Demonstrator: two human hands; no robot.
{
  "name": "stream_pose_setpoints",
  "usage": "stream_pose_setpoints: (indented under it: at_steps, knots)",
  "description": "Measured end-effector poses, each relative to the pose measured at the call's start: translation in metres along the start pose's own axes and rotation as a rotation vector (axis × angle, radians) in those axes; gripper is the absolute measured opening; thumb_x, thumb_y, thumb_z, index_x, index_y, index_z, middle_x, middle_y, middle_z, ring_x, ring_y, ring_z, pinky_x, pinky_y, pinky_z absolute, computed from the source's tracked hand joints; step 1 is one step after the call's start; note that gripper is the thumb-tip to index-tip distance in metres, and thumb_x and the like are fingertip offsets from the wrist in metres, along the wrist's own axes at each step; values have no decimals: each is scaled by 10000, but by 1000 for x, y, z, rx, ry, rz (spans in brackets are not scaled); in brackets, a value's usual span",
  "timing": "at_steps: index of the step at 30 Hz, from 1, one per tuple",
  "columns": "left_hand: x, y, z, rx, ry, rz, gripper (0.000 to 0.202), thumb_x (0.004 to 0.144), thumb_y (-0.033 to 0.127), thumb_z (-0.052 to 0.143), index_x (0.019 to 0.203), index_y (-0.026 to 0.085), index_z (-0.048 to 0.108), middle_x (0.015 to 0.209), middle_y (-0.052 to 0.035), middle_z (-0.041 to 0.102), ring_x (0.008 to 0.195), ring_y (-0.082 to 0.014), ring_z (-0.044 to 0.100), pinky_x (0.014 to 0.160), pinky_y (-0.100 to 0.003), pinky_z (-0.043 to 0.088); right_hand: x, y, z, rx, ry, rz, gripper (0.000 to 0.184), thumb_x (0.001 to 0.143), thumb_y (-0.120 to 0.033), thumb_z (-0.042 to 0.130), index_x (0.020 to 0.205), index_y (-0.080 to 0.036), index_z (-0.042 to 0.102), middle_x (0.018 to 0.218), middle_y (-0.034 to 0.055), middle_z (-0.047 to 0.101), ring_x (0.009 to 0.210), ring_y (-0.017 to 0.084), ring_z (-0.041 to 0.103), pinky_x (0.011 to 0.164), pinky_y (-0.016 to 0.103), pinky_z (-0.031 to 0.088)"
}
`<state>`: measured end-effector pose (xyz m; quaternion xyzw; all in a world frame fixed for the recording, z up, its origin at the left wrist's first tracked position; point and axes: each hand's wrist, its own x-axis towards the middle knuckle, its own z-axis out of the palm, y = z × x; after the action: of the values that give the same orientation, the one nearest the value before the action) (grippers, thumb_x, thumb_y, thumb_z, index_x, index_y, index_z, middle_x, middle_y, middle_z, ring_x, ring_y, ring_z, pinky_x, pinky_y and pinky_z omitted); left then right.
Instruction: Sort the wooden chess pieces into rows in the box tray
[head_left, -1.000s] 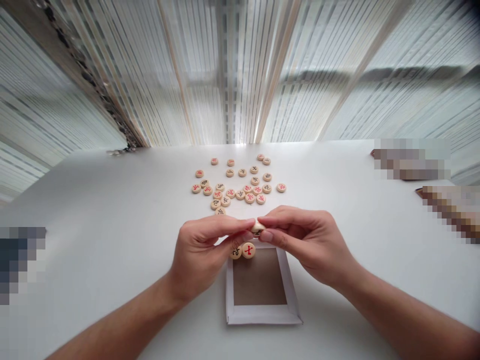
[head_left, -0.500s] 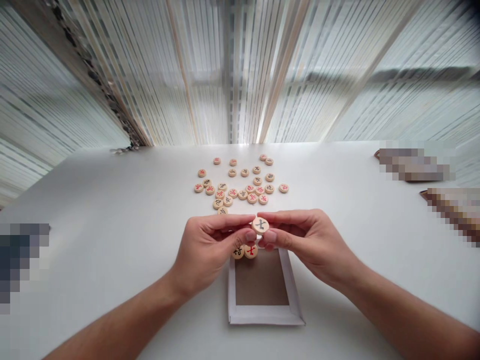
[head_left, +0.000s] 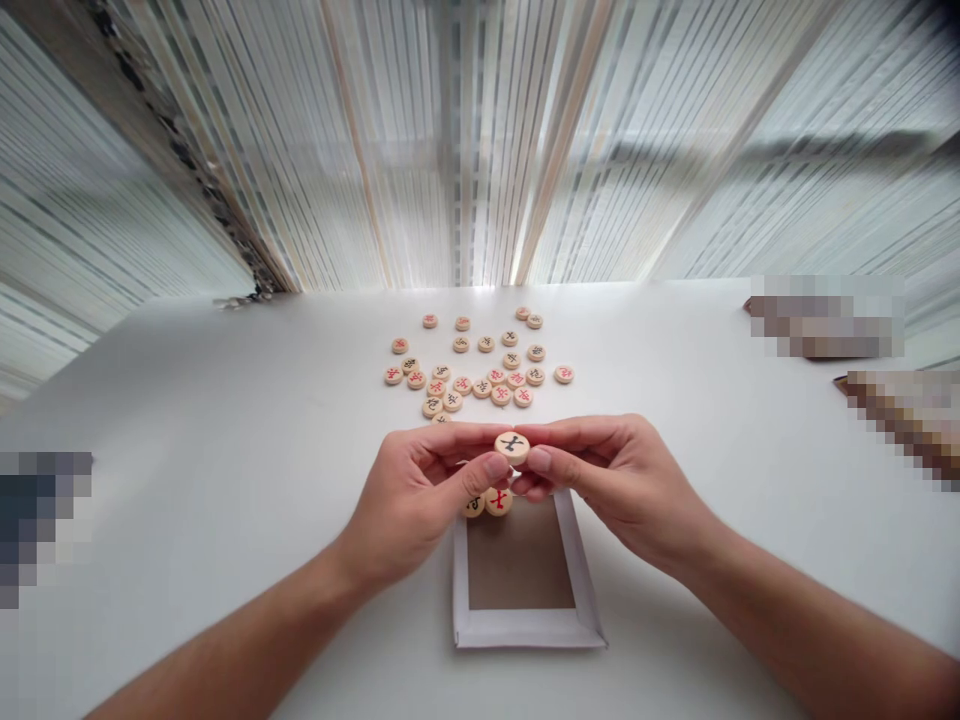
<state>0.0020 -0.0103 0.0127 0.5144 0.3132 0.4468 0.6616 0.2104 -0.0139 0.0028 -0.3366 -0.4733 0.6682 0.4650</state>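
Observation:
Between the fingertips of both hands is a round wooden xiangqi piece (head_left: 511, 446) with a black character facing up. My left hand (head_left: 431, 490) pinches its left side with thumb and fingers, and my right hand (head_left: 611, 480) pinches the right side. Below them lies a shallow white box (head_left: 529, 630) with a brown bottom. At its far end sit a piece with a red character (head_left: 498, 502) and one with a black character (head_left: 473, 503), the latter partly covered by my left hand. The box's far rim is mostly hidden behind my hands.
Beyond my hands, many xiangqi pieces with red or black characters (head_left: 501, 395) lie scattered on the white table (head_left: 225, 420). Blurred-out objects stand at the right (head_left: 900, 420) and left edges (head_left: 45, 520). A striped string curtain (head_left: 420, 150) hangs behind the table.
The held piece has tilted slightly, and its character has turned a little between my fingers. The whole view has shifted slightly; the scattered pieces and the box look the same.

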Motion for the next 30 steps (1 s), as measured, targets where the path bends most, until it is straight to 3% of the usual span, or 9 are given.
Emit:
stream_pose_setpoints:
  at_steps: [6, 13, 20, 25, 30]
  knots:
    - [2, 0, -2, 13, -10, 3, 224, 981, 220, 800, 1196, 218, 861, 1003, -71, 880, 860, -139, 821, 829, -182, 668, 1, 3, -3, -4, 5, -8, 235, 913, -286, 894, 1147, -291, 870, 870, 41, 871, 768, 141, 834, 762, 191, 688]
    - [1, -4, -4, 23, -8, -9, 226, 969, 280, 820, 1176, 200, 866, 945, -77, 874, 818, -148, 817, 801, -211, 677, 2, 0, 3, 19, 16, -35, 235, 835, -284, 953, 1062, -264, 893, 901, 58, 867, 784, 179, 829, 783, 285, 712]
    - [1, -2, -1, 129, 67, 40, 185, 896, 318, 887, 1021, 182, 899, 848, -81, 866, 734, -184, 814, 713, -248, 691, 0, -3, 6, -73, 3, -67, 221, 847, -334, 939, 1028, -215, 895, 806, 65, 841, 687, 172, 776, 684, 287, 691]
    - [-1, -4, 0, 187, 138, 118, 149, 844, 249, 927, 983, 203, 903, 863, -59, 870, 741, -189, 826, 719, -249, 705, 0, -4, 4, -77, -14, -57, 188, 880, -331, 913, 1020, -207, 890, 810, 59, 834, 689, 162, 766, 669, 265, 665]
    - [-5, -8, 0, 210, 153, 148, 247, 839, 138, 912, 1072, 214, 886, 864, -31, 872, 744, -161, 831, 698, -193, 690, 0, -2, 2, -69, -45, -35, 135, 917, -333, 881, 939, -200, 870, 787, 41, 811, 695, 141, 743, 669, 235, 632]
